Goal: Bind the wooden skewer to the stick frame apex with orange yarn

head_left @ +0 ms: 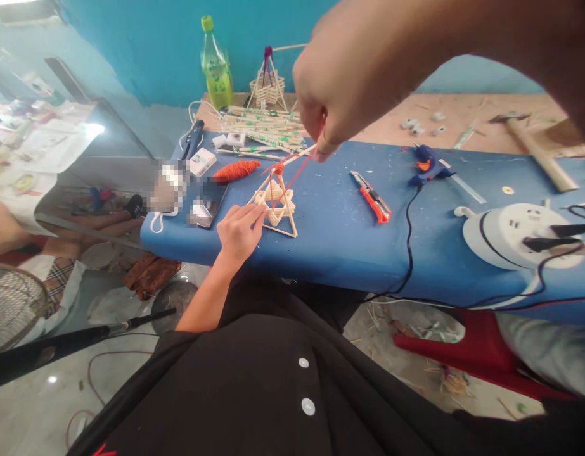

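Pinching a thin orange-red yarn strand (pixel 299 171) between thumb and bent fingers, the right hand (pixel 315 104) hangs above and beyond the small pale frame of thin wooden sticks (pixel 287 208). Its fingers are curled in tightly, leaving hardly any gap at the tips. The strand stretches from them down to the frame, whose peak is wrapped in the same yarn above a star-shaped stack of sticks. A pale stick slants from that peak towards the right fingertips; whether they also grip its end, I cannot tell.

The left hand (pixel 239 231) holds the frame at its left side, fingers close together and thumb tip near the index finger; the exact contact is partly hidden. The frame stands on the blue-covered table (pixel 330 237), near its front edge.

Just beyond and left of the frame lies a plump orange yarn bundle (pixel 236 170); farther left is a dark, flat, glossy phone (pixel 213 206). Beyond the frame spreads a pile of white-and-green paper-wrapped sticks (pixel 263 130). To its right, well apart, lies an orange-red and black utility knife (pixel 372 199), and farther right a blue glue gun (pixel 430 166).
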Demonstrator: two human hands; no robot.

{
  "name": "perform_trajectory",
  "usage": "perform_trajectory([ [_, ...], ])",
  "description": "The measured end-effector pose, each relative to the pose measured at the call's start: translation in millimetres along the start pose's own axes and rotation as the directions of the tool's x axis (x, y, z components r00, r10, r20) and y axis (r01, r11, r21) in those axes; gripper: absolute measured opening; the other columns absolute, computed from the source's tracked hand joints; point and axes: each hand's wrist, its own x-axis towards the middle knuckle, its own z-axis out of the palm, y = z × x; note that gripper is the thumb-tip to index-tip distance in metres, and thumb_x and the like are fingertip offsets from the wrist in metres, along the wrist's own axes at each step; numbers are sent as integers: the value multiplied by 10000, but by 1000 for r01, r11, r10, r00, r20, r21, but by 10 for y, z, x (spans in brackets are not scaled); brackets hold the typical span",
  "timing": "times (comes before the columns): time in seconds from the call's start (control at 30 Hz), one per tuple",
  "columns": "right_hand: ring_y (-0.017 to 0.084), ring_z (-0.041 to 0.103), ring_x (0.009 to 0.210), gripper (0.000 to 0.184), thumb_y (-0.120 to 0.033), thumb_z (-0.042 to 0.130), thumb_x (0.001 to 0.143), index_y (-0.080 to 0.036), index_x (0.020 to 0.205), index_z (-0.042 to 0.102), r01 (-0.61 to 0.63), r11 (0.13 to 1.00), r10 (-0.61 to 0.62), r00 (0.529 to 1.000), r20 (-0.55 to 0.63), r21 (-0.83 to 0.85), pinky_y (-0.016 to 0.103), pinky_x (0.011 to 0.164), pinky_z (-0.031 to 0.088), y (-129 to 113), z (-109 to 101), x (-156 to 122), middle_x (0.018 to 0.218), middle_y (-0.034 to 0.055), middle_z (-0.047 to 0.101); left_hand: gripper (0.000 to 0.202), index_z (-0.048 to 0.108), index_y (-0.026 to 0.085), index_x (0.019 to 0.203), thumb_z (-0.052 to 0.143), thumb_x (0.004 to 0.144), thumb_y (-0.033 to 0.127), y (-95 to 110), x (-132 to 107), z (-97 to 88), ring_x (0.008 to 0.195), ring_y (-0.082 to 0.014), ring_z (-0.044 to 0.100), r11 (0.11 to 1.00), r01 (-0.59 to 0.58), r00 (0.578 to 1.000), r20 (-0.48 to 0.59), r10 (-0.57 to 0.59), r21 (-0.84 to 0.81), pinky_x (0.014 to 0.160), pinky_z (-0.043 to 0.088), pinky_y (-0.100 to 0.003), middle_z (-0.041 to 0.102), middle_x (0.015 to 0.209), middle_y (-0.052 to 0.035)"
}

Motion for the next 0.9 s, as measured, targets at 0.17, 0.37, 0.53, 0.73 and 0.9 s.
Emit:
perform_trajectory([
  [0.17, -33, 530, 393, 219, -298, 973, 724, -229, 917, 896, 42, 791, -70, 997, -22, -610, -18, 362, 243, -3, 41, -135, 585, -166, 656, 154, 857, 242, 1091, 711, 1060, 281, 5, -15, 22, 862, -192, 811, 1000, -6, 1000, -4, 6, -20, 773, 580, -327, 885, 1074, -31],
  [0.37, 23, 648, 691, 282, 18, 635, 965, -94, 730, 741, 139, 983, -128, 987, -95, 121, 18, 572, 469, 359, 234, -121, 692, -28, 689, 155, 862, 257, 1100, 716, 1055, 284, 14, -18, 33, 819, -174, 783, 1000, 0, 1000, -16, 0, -21, 773, 583, -315, 884, 1079, -25],
  [0.53, 183, 758, 610, 306, 54, 424, 895, -134, 682, 537, 100, 679, -36, 994, -103, 727, 303, 623, 665, 487, 557, -17, 560, -2, 576, 153, 860, 246, 1084, 711, 1054, 252, 16, -10, 52, 817, -167, 779, 999, -27, 999, -44, 26, -22, 746, 569, -301, 884, 1078, -15],
  [0.73, 55, 573, 558, 289, -10, 515, 1014, -125, 760, 591, 91, 824, -66, 996, -64, 560, 171, 563, 499, 551, 576, 49, 700, -9, 621, 165, 868, 255, 1084, 707, 1058, 280, 6, 11, 46, 791, -167, 762, 1000, -24, 999, -28, 24, 3, 744, 582, -299, 884, 1065, -17],
  [0.9, 71, 508, 650, 275, -189, 552, 1112, -158, 863, 666, 107, 994, -109, 992, 61, 36, 212, 548, 376, 457, 479, -29, 771, -13, 642, 180, 868, 261, 1098, 694, 1067, 294, -6, 12, 38, 815, -172, 769, 1000, -12, 1000, 5, 12, -7, 759, 586, -313, 884, 1075, -23],
])
